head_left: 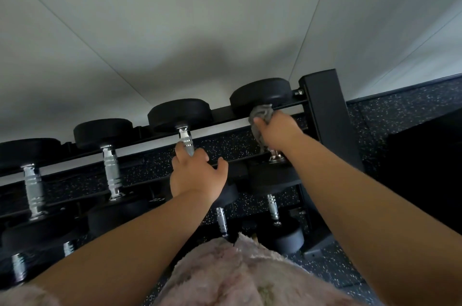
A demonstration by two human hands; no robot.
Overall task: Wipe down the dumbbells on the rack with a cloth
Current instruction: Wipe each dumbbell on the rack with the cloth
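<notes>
The grey cloth [261, 115] is bunched in the right hand [277, 130], which grips it round the handle of the rightmost dumbbell [260, 95] on the top tier of the rack [325, 110], just beside the rack's right-end upright post. Part of the cloth is pressed against the underside of that dumbbell's far black head, and a tail of it hangs down past the wrist. The near end of the chrome handle shows below the hand.

The left hand [197, 175] lies over the near part of the knurled handle of the next dumbbell [180, 113] to the left, with its fingers on the chrome and the thumb spread off to the right. Whether the fingers close round the handle cannot be told.

Two more dumbbells [102, 132] sit toward the rack's left end, and others [273, 205] rest on the lower tier. A white wall [200, 18] stands behind the rack, and speckled black flooring [370, 125] lies beyond its right end. A fuzzy pink garment [237, 270] fills the bottom of the view.
</notes>
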